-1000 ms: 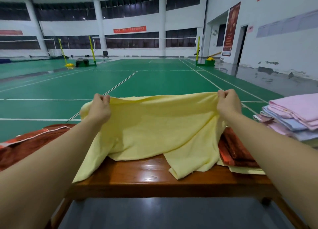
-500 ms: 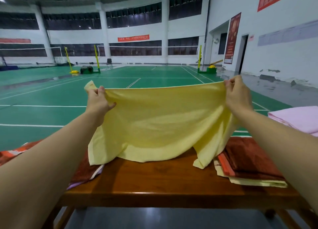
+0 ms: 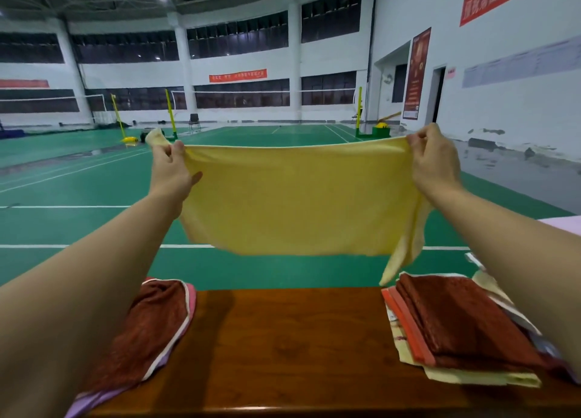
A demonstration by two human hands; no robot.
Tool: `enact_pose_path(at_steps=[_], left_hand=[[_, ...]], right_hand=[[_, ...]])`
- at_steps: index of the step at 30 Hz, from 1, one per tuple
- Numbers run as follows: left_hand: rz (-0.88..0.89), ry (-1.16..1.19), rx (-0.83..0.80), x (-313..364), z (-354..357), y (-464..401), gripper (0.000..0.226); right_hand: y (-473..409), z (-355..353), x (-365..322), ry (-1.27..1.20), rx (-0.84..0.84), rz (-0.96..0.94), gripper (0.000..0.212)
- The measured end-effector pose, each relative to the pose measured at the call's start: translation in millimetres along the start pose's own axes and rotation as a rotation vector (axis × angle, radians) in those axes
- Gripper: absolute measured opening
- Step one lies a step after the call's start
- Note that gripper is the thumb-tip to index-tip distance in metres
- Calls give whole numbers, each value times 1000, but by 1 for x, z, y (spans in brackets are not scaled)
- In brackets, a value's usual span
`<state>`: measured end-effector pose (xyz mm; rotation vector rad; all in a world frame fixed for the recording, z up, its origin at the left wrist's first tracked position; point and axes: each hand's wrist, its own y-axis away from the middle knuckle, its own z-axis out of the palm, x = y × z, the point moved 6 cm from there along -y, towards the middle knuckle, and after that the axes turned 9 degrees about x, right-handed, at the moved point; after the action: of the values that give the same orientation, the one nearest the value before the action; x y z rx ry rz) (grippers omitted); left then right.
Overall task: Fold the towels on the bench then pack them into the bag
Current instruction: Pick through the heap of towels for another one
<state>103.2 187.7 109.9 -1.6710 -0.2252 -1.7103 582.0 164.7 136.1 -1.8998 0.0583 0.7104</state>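
Note:
A yellow towel point(image 3: 298, 200) hangs stretched in the air above the wooden bench point(image 3: 289, 345). My left hand point(image 3: 171, 171) pinches its top left corner and my right hand point(image 3: 435, 163) pinches its top right corner. The towel's lower edge hangs clear of the bench, and a loose flap droops at its right side. A dark red towel point(image 3: 147, 332) lies crumpled on the bench's left end, over a purple cloth. On the right end lies a folded dark red towel point(image 3: 456, 320) on top of pale yellow cloth. No bag is in view.
A pink towel edge point(image 3: 562, 221) shows at the far right behind my right arm. Beyond the bench stretches a green badminton court point(image 3: 94, 197) with yellow net posts and a chair far back. A white wall with a doorway runs along the right.
Both hands have raised the yellow towel from the bench and drawn it taut; its lower edge now hangs free above the wood. The view has tilted upward.

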Motion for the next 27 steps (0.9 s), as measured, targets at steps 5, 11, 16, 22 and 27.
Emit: enact_pose_path(at_steps=[5, 11, 16, 22, 27], left_hand=[[71, -88, -15, -1, -29, 36, 28], [187, -529, -144, -79, -99, 125, 30], [151, -615, -195, -116, -137, 187, 25], [253, -524, -75, -101, -164, 212, 24], [288, -597, -20, -110, -183, 239, 18]], right_hand=[[41, -38, -6, -1, -11, -56, 31], [158, -86, 34, 126, -98, -67, 31], [224, -121, 47, 313, -148, -254, 41], [230, -162, 33, 193, -1, -251, 36], [265, -167, 35, 275, -44, -384, 36]])
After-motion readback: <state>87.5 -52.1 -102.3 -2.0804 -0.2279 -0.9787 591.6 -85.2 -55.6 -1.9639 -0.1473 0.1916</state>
